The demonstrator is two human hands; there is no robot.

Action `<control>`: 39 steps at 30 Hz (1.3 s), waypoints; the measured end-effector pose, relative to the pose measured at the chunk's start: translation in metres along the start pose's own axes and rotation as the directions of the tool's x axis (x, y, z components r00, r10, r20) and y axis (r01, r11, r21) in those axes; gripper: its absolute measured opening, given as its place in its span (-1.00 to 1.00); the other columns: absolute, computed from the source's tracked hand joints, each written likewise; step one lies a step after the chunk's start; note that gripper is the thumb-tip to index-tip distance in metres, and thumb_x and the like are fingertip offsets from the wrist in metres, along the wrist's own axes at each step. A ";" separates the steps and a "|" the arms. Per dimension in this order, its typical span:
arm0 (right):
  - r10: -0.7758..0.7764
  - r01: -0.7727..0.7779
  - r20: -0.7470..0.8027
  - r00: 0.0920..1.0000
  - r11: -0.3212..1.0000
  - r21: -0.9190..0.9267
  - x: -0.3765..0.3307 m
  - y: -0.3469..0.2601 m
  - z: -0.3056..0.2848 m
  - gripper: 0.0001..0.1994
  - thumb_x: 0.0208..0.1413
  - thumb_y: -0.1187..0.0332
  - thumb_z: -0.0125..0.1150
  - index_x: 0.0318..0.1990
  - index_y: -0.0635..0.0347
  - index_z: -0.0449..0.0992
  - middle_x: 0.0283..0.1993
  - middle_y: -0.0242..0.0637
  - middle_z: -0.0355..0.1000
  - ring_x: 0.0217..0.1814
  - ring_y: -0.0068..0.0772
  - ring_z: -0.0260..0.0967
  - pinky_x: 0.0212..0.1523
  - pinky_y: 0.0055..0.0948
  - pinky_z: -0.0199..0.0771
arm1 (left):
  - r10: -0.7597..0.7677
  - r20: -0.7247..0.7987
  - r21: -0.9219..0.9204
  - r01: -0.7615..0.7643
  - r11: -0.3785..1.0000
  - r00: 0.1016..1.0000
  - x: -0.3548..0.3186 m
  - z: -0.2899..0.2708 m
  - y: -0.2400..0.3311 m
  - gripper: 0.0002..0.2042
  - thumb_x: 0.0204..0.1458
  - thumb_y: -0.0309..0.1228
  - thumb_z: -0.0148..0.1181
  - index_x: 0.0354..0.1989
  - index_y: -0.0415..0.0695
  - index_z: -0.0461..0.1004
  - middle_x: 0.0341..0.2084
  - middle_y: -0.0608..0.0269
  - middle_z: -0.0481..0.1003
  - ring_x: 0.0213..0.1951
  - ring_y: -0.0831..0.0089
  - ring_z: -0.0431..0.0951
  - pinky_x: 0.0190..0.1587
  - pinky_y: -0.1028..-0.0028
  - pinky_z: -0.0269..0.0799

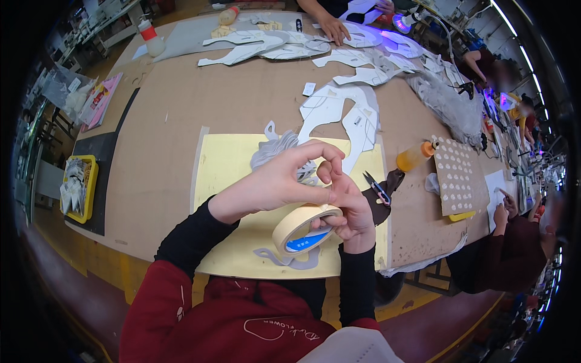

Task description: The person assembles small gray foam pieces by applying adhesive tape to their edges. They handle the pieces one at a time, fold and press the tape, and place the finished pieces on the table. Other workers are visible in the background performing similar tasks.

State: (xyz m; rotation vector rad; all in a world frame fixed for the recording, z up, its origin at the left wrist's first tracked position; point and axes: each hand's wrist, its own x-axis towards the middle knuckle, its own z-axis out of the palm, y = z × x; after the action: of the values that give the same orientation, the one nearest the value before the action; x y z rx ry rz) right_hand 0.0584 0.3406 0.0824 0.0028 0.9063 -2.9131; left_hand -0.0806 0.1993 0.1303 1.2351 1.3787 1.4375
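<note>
My right hand (353, 210) is closed on a roll of cream masking tape (281, 233), its fingers hooked through the ring. The roll's inner core shows blue and white. My left hand (284, 178) meets the right one above the roll, thumb and fingers curled in a pinch; what lies between the fingertips is too small to make out. Beneath both hands is a yellow board (227, 175). A stack of grey cut pieces (269, 152) sits partly hidden behind my left hand. One loose curved grey piece (287, 260) lies at the board's near edge.
White cut panels (357, 118) spread beyond the board. Thread snips (380, 192) rest on dark cloth at right, near an orange bottle (414, 157) and a dotted sheet (452, 175). A yellow basket (91, 190) stands at left. Another person's hand (334, 29) works across the table.
</note>
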 end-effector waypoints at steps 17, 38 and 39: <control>-0.047 0.047 -0.050 0.998 0.999 0.001 -0.009 -0.002 0.006 -0.71 0.18 0.46 0.15 -0.07 0.09 0.15 -0.34 -0.20 0.39 -0.59 -0.40 0.45 -0.66 -0.67 0.33 | 0.095 0.150 -0.019 -0.093 0.995 0.984 0.001 -0.012 0.005 -0.89 -0.06 -0.48 0.40 -0.32 -0.13 0.68 0.01 0.22 0.45 0.11 0.30 0.44 0.21 0.29 0.30; -0.135 0.133 -0.005 0.991 0.986 -0.099 -0.008 0.000 0.010 -0.58 0.06 0.53 0.29 -0.02 0.09 0.18 -0.29 -0.28 0.42 -0.50 -0.64 0.34 -0.54 -0.77 0.16 | 0.230 0.075 0.441 -0.239 0.865 0.970 -0.003 -0.004 0.005 -0.95 0.06 -0.45 0.28 -0.35 -0.14 0.56 -0.18 0.25 0.33 0.20 0.12 0.32 0.31 0.06 0.10; -0.159 0.151 -0.040 0.987 0.977 -0.150 -0.007 -0.001 0.010 -0.59 0.07 0.53 0.29 -0.03 0.10 0.19 -0.29 -0.29 0.42 -0.50 -0.66 0.33 -0.53 -0.77 0.16 | 0.218 0.057 0.480 -0.218 0.850 0.974 -0.002 -0.004 0.005 -0.94 0.08 -0.45 0.27 -0.32 -0.14 0.54 -0.17 0.23 0.34 0.18 0.13 0.35 0.33 0.03 0.09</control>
State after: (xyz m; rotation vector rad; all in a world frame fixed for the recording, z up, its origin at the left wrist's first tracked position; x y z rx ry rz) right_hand 0.0658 0.3365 0.0909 -0.0022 1.1780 -2.9918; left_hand -0.0832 0.1955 0.1350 1.7594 1.7086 1.2721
